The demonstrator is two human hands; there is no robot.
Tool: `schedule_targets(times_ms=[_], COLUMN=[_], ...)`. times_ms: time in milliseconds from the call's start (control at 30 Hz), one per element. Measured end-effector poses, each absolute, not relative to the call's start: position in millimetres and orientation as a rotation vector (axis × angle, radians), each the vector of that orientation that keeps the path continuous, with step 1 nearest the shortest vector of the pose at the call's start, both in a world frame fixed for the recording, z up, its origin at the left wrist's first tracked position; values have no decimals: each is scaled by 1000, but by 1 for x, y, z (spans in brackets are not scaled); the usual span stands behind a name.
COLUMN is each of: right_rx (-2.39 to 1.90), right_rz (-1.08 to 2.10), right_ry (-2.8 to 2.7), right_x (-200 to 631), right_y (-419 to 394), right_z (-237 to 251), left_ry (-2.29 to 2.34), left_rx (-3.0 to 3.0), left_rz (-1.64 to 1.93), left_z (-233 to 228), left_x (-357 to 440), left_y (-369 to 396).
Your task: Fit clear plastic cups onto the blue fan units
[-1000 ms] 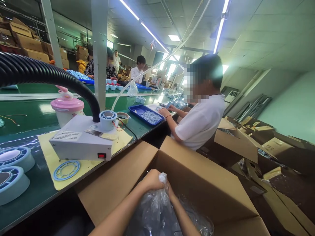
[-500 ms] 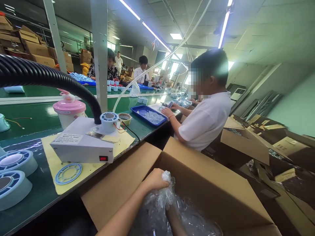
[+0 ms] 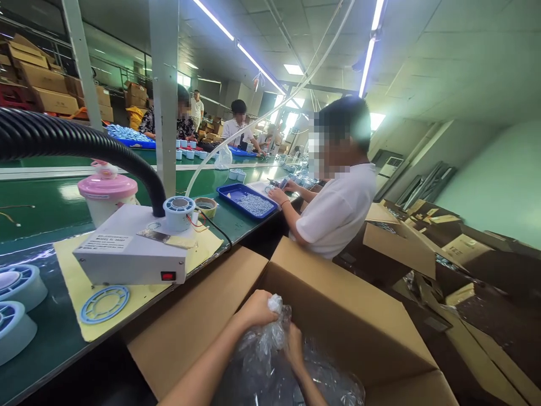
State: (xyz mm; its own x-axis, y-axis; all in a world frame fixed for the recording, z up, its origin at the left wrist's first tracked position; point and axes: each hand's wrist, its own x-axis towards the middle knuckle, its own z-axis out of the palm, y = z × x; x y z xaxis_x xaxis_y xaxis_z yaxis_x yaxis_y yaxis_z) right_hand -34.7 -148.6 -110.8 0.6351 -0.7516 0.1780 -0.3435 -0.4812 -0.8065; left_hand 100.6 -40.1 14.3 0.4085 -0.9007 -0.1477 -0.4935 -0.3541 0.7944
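A long green bench (image 3: 54,327) runs through a big work room. On it sits one grey machine (image 3: 131,256) with one black hose (image 3: 84,144), one pink pot (image 3: 106,190), one blue tray (image 3: 247,200) and one flat blue ring (image 3: 104,304). Two round blue and white fans (image 3: 17,299) sit at the left edge. One person in a white shirt (image 3: 336,211) sits at the bench nearby. One big brown box (image 3: 338,321) stands open below the bench. Inside it is one clear plastic bag (image 3: 270,366). The left hand (image 3: 257,309) has its fingers closed tight on the top of the bag. The right hand (image 3: 295,349) presses on the bag lower down, fingers bent around the plastic.
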Motion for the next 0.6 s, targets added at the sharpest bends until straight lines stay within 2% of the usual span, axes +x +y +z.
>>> schedule_targets(times_ms=[333,467,600], right_rx=[-2178,-2126,-1992], right_rz=[-559,-599,-583], right_ry=[799,741,654], right_x=[-87,-85,-71], right_y=[-153,-131,-116], right_z=[-41,-16,-11], left_ry=[-1380,-1451,-1354], left_rx=[1938,1818,1788], left_rz=[-912,-1027,-1028], left_z=[11,5,9], left_x=[79,60,54], left_y=[-33,-32,-24])
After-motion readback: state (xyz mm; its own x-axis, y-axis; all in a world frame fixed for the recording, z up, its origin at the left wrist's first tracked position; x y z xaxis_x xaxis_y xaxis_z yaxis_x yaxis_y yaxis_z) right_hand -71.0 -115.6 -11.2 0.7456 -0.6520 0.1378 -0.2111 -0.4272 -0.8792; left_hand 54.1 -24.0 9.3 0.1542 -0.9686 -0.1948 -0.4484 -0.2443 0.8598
